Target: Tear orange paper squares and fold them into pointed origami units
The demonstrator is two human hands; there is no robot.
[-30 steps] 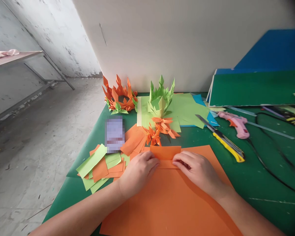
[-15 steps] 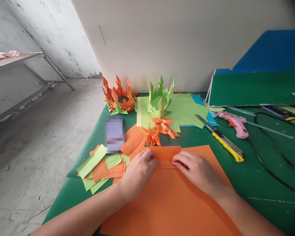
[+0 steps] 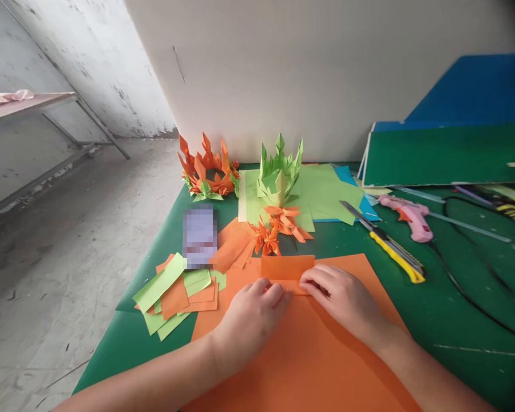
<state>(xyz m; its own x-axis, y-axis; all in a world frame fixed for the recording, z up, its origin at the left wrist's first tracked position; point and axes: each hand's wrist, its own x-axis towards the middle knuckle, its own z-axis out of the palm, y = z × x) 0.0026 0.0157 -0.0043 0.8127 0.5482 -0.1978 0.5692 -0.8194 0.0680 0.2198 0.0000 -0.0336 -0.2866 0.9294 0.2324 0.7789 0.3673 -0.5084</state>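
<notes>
A small orange paper piece (image 3: 288,268) with a crease across it lies on a large orange sheet (image 3: 317,355), its far flap standing up a little. My right hand (image 3: 337,292) pinches the right edge of this piece between thumb and fingers. At its lower left rests my left hand (image 3: 255,320), fingers curled and pressed together; whether they grip the paper is hidden. Just beyond the piece are folded orange paper flowers (image 3: 266,236). Behind them stand a green paper crown (image 3: 280,174) and, farther left, an orange paper crown (image 3: 208,169) with green leaves.
Cut green and orange paper slips (image 3: 175,294) lie left of my hands, below a blurred purple object (image 3: 199,236). To the right are a yellow box cutter (image 3: 397,254), a pink glue gun (image 3: 412,216) with its cable, and a green board (image 3: 446,154) behind.
My left hand has moved down and to the right, off the left edge of the small orange piece. The right hand stays at its right edge.
</notes>
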